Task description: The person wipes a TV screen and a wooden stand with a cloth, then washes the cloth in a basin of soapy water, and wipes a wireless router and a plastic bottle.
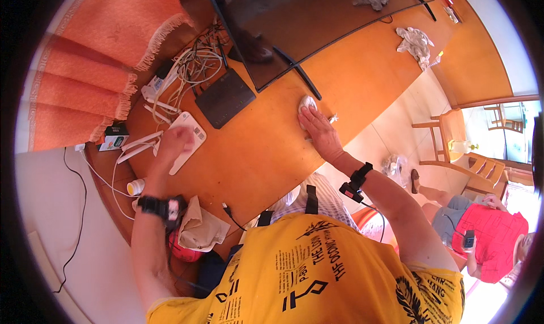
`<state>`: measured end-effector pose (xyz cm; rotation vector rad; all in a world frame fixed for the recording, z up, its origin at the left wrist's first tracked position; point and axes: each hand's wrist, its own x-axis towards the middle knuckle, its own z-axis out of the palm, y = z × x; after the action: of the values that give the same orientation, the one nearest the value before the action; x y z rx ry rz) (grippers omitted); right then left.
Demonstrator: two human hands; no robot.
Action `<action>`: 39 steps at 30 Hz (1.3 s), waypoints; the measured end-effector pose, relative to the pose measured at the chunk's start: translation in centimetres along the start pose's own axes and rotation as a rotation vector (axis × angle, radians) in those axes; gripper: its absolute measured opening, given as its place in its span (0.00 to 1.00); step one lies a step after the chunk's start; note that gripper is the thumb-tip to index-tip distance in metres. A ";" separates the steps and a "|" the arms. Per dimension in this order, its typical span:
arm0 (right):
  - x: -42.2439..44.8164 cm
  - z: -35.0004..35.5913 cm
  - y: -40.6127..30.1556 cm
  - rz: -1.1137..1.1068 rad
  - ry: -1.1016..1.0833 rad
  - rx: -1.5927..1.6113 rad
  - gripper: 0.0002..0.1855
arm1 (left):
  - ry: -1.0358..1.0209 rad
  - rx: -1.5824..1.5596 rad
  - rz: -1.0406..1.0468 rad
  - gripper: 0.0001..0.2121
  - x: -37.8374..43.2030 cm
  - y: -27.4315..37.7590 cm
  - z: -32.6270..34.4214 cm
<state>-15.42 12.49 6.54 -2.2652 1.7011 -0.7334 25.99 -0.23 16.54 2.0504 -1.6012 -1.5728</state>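
My right hand (319,130) presses a pale cloth (307,104) flat on the orange wooden tabletop (250,154), beside the black foot (308,81) of a flat-screen television (297,26). My left hand (175,142), blurred, is over a white router (187,154) with several white antennas, which lies at an angle on the tabletop's left part; whether the fingers grip it I cannot tell. Next to it lies a black router or modem box (225,98) with small lights. A small white knotted thing (333,118) lies near the table edge, right of my right hand.
Tangled cables (199,65) lie behind the boxes. A crumpled cloth (414,45) is at the far right. At left are an orange fringed curtain (97,48), a small box (114,139) and a white jar (136,187). A wooden chair (452,133) and a seated person (488,234) are at right.
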 end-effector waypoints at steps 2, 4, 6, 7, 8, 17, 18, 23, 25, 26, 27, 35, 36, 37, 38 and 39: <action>0.0 0.2 0.0 -0.004 -0.010 -0.010 0.27 | 0.176 -0.166 0.068 0.22 4.2 0.3 1.2; 0.0 0.4 0.1 -0.008 -0.018 -0.027 0.27 | 0.295 -0.253 0.012 0.25 7.2 1.8 2.2; -0.1 0.4 0.2 0.003 -0.021 -0.014 0.27 | 0.346 -0.331 -0.064 0.26 9.2 3.1 2.9; -0.1 0.3 0.2 0.013 -0.022 -0.008 0.27 | 0.321 -0.334 -0.089 0.26 9.8 3.7 2.9; -0.1 0.3 0.3 0.007 -0.021 -0.012 0.26 | 0.297 -0.337 -0.115 0.26 10.3 4.2 2.7; -0.3 1.0 0.5 -0.012 -0.024 -0.073 0.27 | 0.189 -0.520 -0.180 0.21 12.0 4.2 3.6; -0.2 0.9 0.4 -0.010 -0.025 -0.069 0.27 | 0.188 -0.547 -0.150 0.20 11.7 4.5 3.9; -0.2 0.4 -0.3 0.066 0.027 0.033 0.26 | 0.059 -0.696 -0.022 0.16 8.7 6.0 5.5; -0.3 -0.2 -1.5 0.096 0.025 0.089 0.26 | 0.057 -0.675 0.017 0.18 8.4 5.3 5.5; -0.8 -0.5 -2.3 0.053 -0.004 0.122 0.26 | 0.039 -0.725 0.004 0.18 9.0 4.1 5.2; -1.4 -0.8 -3.0 0.009 -0.032 0.157 0.26 | 0.023 -0.772 -0.008 0.19 8.9 4.1 5.0; 3.9 -1.7 -8.1 0.093 0.104 0.315 0.28 | -0.035 -0.278 0.030 0.23 3.9 4.7 1.9; 5.7 -1.8 -9.9 -0.035 0.122 0.346 0.28 | -0.058 -0.262 0.038 0.24 3.8 4.5 2.0; 7.2 -1.4 -11.5 -0.163 0.139 0.375 0.28 | -0.075 -0.276 0.059 0.23 4.0 4.0 1.9; 8.1 -0.4 -12.3 -0.230 0.108 0.298 0.28 | -0.092 -0.290 0.082 0.22 4.2 3.5 2.0; 8.9 0.6 -13.0 -0.301 0.074 0.224 0.28 | -0.107 -0.305 0.103 0.21 4.4 3.2 2.0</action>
<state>-2.41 8.05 14.19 -2.3816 1.2435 -1.0248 22.05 -4.02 14.75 1.7277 -1.3705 -1.7869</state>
